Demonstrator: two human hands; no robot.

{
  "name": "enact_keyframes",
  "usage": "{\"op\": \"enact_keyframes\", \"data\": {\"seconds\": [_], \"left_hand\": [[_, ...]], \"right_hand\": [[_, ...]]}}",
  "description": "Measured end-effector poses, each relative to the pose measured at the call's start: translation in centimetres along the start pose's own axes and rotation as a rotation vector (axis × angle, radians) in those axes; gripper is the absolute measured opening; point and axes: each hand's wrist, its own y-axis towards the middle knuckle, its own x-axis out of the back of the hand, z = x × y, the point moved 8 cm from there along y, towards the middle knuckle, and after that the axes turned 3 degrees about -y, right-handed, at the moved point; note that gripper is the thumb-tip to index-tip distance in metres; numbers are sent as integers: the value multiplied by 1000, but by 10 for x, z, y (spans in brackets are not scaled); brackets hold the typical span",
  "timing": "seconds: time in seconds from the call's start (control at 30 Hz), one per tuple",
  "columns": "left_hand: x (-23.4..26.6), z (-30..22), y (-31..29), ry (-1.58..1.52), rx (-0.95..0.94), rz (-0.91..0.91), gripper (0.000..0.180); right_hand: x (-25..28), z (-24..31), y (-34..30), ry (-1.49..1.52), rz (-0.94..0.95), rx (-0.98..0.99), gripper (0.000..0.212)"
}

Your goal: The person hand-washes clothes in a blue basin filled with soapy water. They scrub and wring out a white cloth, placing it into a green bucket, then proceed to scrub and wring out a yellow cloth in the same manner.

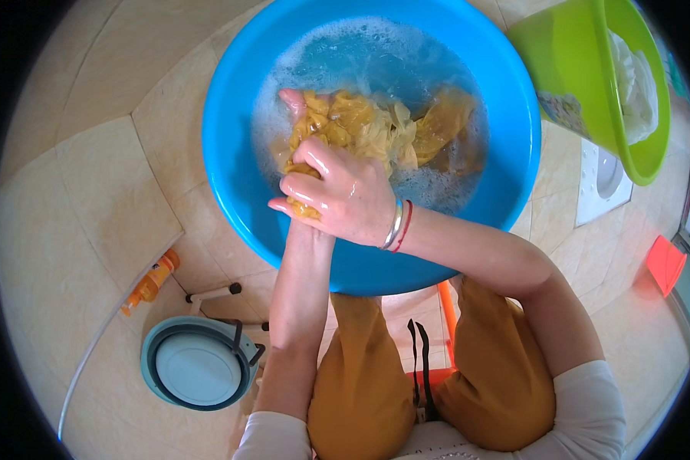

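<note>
Person seated, knees apart at the near rim of a wide blue basin, which holds sudsy water, foam gathered mostly round its edge. Mustard cloth lies in the basin: bunched and wet toward the left, a paler crumpled stretch at the middle, the right-hand part spread partly under water. Right hand clenched, knuckles up, fingers curled round a wad of the cloth, directly over the left wrist; silver bangle and red cord at its own wrist. Left hand mostly covered by the cloth and the right hand; a pink fingertip shows at the cloth's left edge; from where I stand, cannot tell whether it grips. Both forearms bare and wet-looking. Beyond the basin, to the right: lime-green bucket with white material inside, and a white floor fixture set in the tiles. To the left, on tiled floor: teal-and-grey round tub, orange bottle near it, pale hose curving past the bottle.
</note>
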Motion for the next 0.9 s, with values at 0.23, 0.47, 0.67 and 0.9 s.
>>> {"op": "enact_keyframes", "data": {"seconds": [0.23, 0.47, 0.67, 0.9], "left_hand": [[-13, -3, -25, -50, -193, 70, 47], [-1, 33, -16, 165, -65, -198, 40], [21, 20, 33, -35, 6, -5, 43], [45, 25, 56, -2, -29, 9, 47]], "right_hand": [[9, -15, 13, 40, -90, -2, 18], [-16, -166, -3, -38, 230, -554, 25], [-7, -231, -19, -222, 157, -602, 48], [-48, -238, -46, -363, 823, -686, 39]]}}
